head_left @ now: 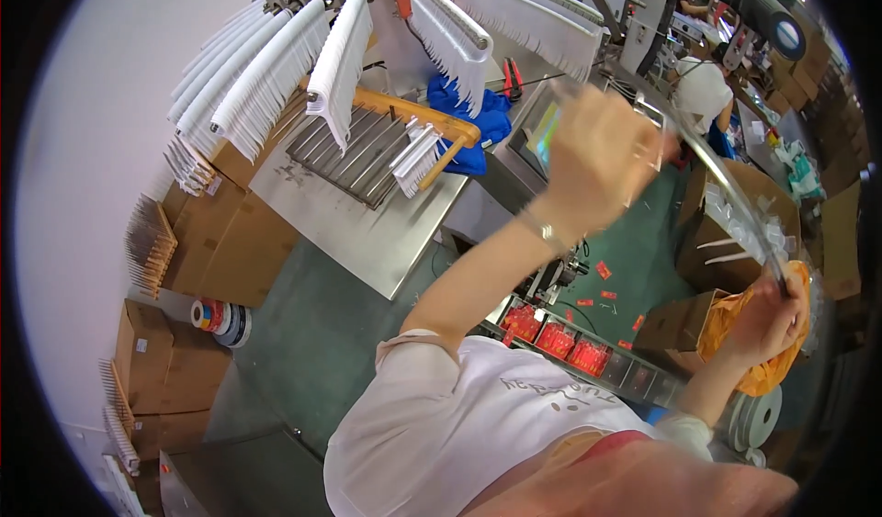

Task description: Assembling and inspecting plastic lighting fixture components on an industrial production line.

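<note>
White shirt (450,425) nearest, right fingers (788,309) close around a metal rod (750,211), left fingers (643,154) blurred, hold unclear.

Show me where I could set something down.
The metal table is bare at its front corner, between the rod rack and the near edge. Green floor lies open between that table and the cardboard boxes. It is crowded around the right hand, with an orange bag and open box close by.
</note>
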`<state>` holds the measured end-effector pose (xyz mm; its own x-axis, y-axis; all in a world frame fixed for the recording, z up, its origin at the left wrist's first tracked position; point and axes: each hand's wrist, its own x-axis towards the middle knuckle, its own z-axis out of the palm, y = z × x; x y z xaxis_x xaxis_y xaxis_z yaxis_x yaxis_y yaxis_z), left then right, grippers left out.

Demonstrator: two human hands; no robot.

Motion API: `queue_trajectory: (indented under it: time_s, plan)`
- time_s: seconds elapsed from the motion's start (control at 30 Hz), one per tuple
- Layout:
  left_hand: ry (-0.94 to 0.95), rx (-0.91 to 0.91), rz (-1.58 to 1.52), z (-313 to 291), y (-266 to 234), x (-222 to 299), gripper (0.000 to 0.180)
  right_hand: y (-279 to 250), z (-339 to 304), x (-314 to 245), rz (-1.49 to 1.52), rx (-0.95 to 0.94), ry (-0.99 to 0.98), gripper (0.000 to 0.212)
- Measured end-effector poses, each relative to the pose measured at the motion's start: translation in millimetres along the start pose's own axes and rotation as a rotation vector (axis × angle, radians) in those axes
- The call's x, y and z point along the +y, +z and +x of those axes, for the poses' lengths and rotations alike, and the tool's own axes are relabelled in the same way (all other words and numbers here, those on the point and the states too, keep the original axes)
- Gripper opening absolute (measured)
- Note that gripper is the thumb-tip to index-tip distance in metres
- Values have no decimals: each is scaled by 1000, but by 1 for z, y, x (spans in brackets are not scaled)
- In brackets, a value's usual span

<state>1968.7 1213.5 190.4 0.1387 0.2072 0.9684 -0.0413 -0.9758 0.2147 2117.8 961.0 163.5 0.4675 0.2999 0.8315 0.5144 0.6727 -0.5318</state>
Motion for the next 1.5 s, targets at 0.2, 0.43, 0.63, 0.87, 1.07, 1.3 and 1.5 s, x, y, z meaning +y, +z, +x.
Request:
queue_trajectory:
  time_s: [0.2, 0.43, 0.63, 0.87, 1.07, 1.3, 1.5]
  plan:
    - [-563, -677, -774, -94, -54, 39, 101, 47, -53, 57, 320, -252, 363, 21]
    - [-1553, -502, -968, -159, -160, 2, 15, 211, -84, 96, -74, -887, -347, 30]
    - [-1790, -134, -880, -161, -229, -94, 26, 311, -119, 177, -311, -797, -631, 37]
    - [-1816, -539, -724, -169, -222, -39, 41, 268, -139, 217, -418, -706, -311, 42]
    - [-2006, -843, -727, -246, -162, 16, 33, 170, -92, 300, -666, -320, 172, 55]
    - [-1913, -734, -592, -281, -53, 1, 30, 159, -56, 333, -654, -639, 240, 75]
    - [-1548, -114, 53, -250, 31, -77, 56, 102, -79, 328, -327, -539, 275, 75]
